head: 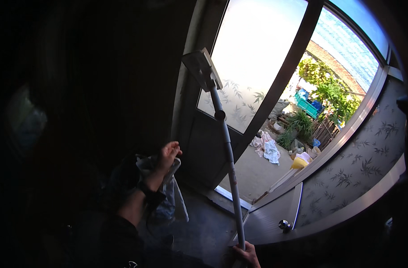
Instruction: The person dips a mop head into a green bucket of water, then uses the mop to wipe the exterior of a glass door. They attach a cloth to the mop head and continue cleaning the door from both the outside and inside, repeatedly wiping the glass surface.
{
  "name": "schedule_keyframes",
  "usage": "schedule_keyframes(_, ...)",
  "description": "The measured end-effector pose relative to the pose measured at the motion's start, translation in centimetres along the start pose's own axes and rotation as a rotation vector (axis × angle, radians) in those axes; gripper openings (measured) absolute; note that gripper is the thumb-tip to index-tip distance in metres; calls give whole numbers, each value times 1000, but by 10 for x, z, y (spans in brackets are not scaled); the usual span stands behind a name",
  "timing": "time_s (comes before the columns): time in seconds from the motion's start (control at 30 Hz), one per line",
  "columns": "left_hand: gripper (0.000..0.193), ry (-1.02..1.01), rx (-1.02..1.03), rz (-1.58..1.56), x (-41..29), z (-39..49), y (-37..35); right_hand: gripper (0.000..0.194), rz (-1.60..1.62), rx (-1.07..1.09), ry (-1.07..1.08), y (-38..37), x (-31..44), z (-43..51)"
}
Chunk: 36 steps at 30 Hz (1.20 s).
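My right hand (pixel 247 254) grips the lower end of a grey telescopic pole (pixel 230 150), at the bottom of the view. The pole rises to a jointed neck and a flat, rectangular cleaning head (pixel 200 70), seen in front of the frosted door pane (pixel 254 50). My left hand (pixel 169 154) is raised with loosely bent fingers and nothing visible in it. A dark band circles that wrist. Just behind and below the left hand is a pale plastic bag (pixel 175 197); what it hangs from is lost in shadow.
An open door (pixel 351 174) with leaf-patterned glass and a round knob (pixel 285 225) stands at the right. Past the sill (pixel 232 197), crumpled cloths (pixel 269 149) lie on concrete. Plants (pixel 337 97) and a teal crate (pixel 306 105) are beyond. The left side is very dark.
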State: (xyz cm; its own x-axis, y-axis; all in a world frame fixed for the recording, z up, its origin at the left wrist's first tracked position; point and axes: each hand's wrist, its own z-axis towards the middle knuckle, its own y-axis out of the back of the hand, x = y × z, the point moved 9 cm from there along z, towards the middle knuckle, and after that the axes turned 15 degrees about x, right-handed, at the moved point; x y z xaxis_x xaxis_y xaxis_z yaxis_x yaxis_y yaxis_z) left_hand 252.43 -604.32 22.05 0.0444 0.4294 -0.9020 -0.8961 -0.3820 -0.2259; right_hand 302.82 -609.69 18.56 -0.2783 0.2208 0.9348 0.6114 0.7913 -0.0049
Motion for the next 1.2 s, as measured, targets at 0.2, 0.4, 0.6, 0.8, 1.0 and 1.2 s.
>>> schedule_keyframes(0.2,87,254,-324,310,-14,2,90,16,112,142,-279,-39,-93,-108)
schedule_keyframes(0.4,76,308,-19,324,-15,1,57,17,294,233,-407,-58,-129,-161)
schedule_keyframes(0.6,15,312,204,532,8,7,6,18,309,218,-415,-59,-134,-162)
schedule_keyframes(0.8,25,278,152,449,30,0,-21,18,188,157,-302,-61,-117,-144)
schedule_keyframes(1.0,8,347,240,53,68,-36,-67,21,13,71,-181,-54,-104,-126)
schedule_keyframes(1.2,31,397,736,-491,37,-140,-205,16,-320,-106,151,-35,-37,-79)
